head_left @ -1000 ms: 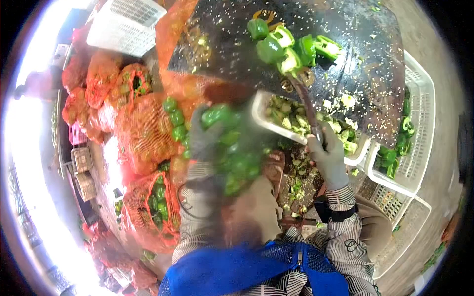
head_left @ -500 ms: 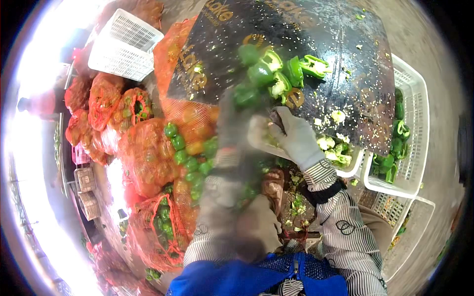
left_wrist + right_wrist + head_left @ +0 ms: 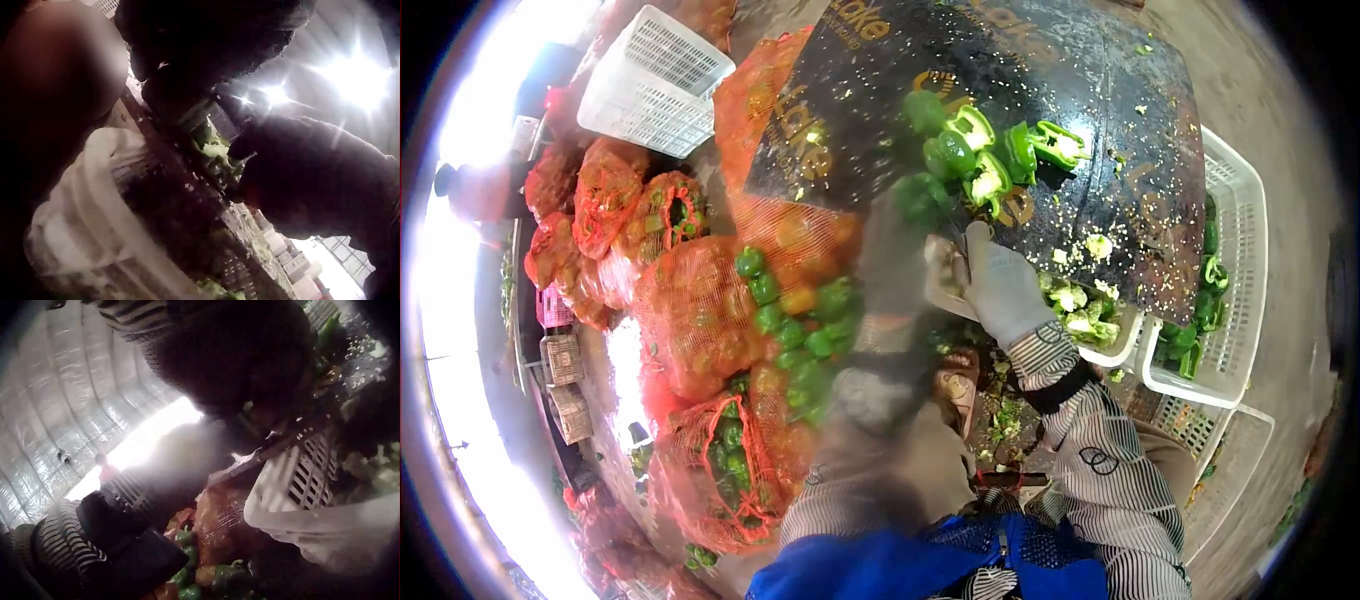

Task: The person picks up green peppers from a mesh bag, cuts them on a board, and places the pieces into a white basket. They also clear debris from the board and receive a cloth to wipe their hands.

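Note:
In the head view my blurred left hand grips a green pepper over the near edge of the black board. Close on its right, my gloved right hand is curled round a knife, mostly hidden by the fingers. Halved green peppers lie on the board just beyond both hands. In the left wrist view the left hand and right hand are dark shapes with pale green pepper flesh between them. The right hand also looks dark in the right wrist view.
A white tub of pepper cores stands below the board's near edge. White crates holding peppers are at right. Orange net sacks and loose green peppers lie at left; another white crate stands at upper left.
My left hand has brought a pepper from the pile up and right to the board's edge. My right hand has moved up and left beside it, from over the tub.

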`<state>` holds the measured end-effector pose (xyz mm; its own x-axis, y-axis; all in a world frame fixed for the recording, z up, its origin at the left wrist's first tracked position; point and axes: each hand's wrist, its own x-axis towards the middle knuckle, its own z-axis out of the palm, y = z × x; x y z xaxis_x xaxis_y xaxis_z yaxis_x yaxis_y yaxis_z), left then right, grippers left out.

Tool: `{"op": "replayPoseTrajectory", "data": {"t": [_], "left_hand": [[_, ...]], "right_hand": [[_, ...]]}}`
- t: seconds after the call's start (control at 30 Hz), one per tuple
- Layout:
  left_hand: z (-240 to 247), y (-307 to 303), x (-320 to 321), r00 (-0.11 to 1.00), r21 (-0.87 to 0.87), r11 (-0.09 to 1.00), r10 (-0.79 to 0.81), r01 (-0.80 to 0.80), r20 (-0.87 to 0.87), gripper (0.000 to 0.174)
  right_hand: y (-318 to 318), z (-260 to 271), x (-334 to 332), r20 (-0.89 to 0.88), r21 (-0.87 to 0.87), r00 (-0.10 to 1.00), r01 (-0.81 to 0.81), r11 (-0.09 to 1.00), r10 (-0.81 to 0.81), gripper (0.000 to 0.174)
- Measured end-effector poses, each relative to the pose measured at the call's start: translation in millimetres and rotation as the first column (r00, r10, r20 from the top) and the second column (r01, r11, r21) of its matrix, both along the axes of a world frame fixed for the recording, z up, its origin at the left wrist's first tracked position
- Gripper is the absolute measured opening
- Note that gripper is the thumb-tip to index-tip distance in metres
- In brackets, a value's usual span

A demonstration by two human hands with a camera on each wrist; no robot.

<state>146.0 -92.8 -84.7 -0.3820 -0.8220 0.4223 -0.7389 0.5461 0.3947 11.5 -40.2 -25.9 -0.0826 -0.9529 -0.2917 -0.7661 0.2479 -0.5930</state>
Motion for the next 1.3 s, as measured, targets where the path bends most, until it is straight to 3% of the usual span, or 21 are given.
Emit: {"op": "replayPoseTrajectory", "data": {"t": [0.1,0.2,0.27,0.3,0.37,0.4,0.43,0.5,0.53,0.57,0.6,0.67,0.73,0.83,0.9,0.97,1.07,1.1,1.2,1.27,1.3], "left_hand": [[1.2,-3.7,-4.6,0.996,0.066,0.998,0.017,-0.011,-0.084,0.044],[-5.2,-6.3,-5.3,0.993,-0.124,0.992,-0.053,0.040,-0.105,0.047],[-10.8,-12.5,-11.8,0.960,0.085,0.981,0.187,-0.173,-0.207,0.052],[-12.4,-17.2,-11.3,0.962,0.082,0.981,0.189,-0.176,-0.199,0.052],[-15.6,-23.3,-7.7,0.977,0.036,0.977,0.208,-0.210,0.053,0.056],[-18.5,-29.5,-11.9,0.938,0.167,0.940,0.321,-0.299,-0.128,0.048],[-20.1,-38.9,-17.9,0.848,0.307,0.881,0.446,-0.359,-0.287,0.042],[22.7,-67.3,-24.5,0.848,0.574,0.747,0.505,-0.337,-0.159,0.047],[22.3,-82.3,-25.4,0.852,0.495,0.749,0.523,-0.441,-0.031,0.044],[-23.8,-123.0,-8.2,0.925,0.334,0.878,0.378,-0.344,-0.041,0.043],[5.1,-112.7,-22.8,0.927,0.395,0.854,0.374,-0.340,-0.010,0.041],[-3.3,-117.4,-10.0,0.975,0.524,0.840,0.211,-0.143,-0.072,0.042],[8.1,-117.4,8.1,0.977,0.569,0.822,0.120,0.002,-0.177,0.044],[13.4,-103.9,70.4,0.952,0.485,0.874,0.129,0.023,-0.277,0.046],[-9.4,-76.1,123.6,0.942,0.464,0.885,0.190,-0.041,-0.278,0.048],[-37.4,-35.6,166.8,0.941,0.464,0.818,0.303,-0.339,0.153,0.041],[-91.0,25.1,177.9,0.862,0.540,0.715,0.177,-0.445,0.475,0.047],[-102.6,41.1,161.1,0.800,0.541,0.695,0.084,-0.474,0.594,0.054],[-130.3,74.1,130.0,0.839,0.631,0.686,-0.057,-0.361,0.541,0.061],[-156.8,88.8,117.8,0.836,0.514,0.685,0.276,-0.517,0.475,0.073],[-197.3,80.1,127.5,0.777,0.559,0.554,0.315,-0.617,0.545,0.084]], "right_hand": [[-4.3,-5.0,1.9,-0.039,0.032,0.998,-0.054,0.998,0.055,0.028],[-2.6,-44.9,6.5,-0.078,-0.087,0.993,-0.092,0.992,0.086,0.028],[-1.7,-61.5,6.5,-0.011,-0.011,1.000,-0.004,1.000,0.004,0.026],[-0.3,-44.4,6.3,-0.064,-0.059,0.996,-0.059,0.996,0.056,0.025],[21.8,-73.7,-0.3,-0.015,-0.168,0.997,-0.071,0.983,0.070,0.025],[33.2,-85.0,-5.1,0.018,-0.277,0.996,-0.077,0.958,0.085,0.025],[38.2,-82.6,-9.5,0.028,-0.034,0.998,-0.047,0.998,0.048,0.027],[39.0,-86.3,-20.4,0.025,-0.081,0.998,-0.051,0.995,0.053,0.029],[41.3,-91.8,-24.4,0.026,-0.124,0.998,-0.050,0.991,0.054,0.031],[34.3,-95.8,-30.7,0.143,-0.145,0.988,-0.039,0.989,0.060,0.033],[21.0,-98.3,-39.3,0.257,-0.165,0.965,-0.015,0.986,0.057,0.036],[2.5,-87.2,-48.7,0.388,0.077,0.914,0.095,0.992,-0.118,0.036],[-8.3,-83.6,-60.6,0.584,0.074,0.807,0.057,0.996,-0.089,0.034],[-7.8,-57.1,-61.4,0.753,0.183,0.618,0.134,0.974,-0.226,0.027],[-11.8,-54.3,-54.6,0.686,0.141,0.696,0.156,0.978,-0.210,0.027],[-18.7,-56.2,-48.6,0.600,0.172,0.760,0.182,0.968,-0.249,0.030],[-23.1,-59.8,-39.3,0.538,0.076,0.805,0.251,0.965,-0.252,0.031],[-24.1,-62.9,-39.1,0.604,0.093,0.749,0.273,0.958,-0.272,0.033],[-24.5,-63.6,-43.0,0.563,0.105,0.788,0.231,0.967,-0.250,0.035],[-10.7,-56.6,-47.0,0.524,0.127,0.819,0.194,0.973,-0.232,0.035],[-0.1,-54.7,-48.8,0.558,0.117,0.797,0.200,0.973,-0.231,0.034]]}}
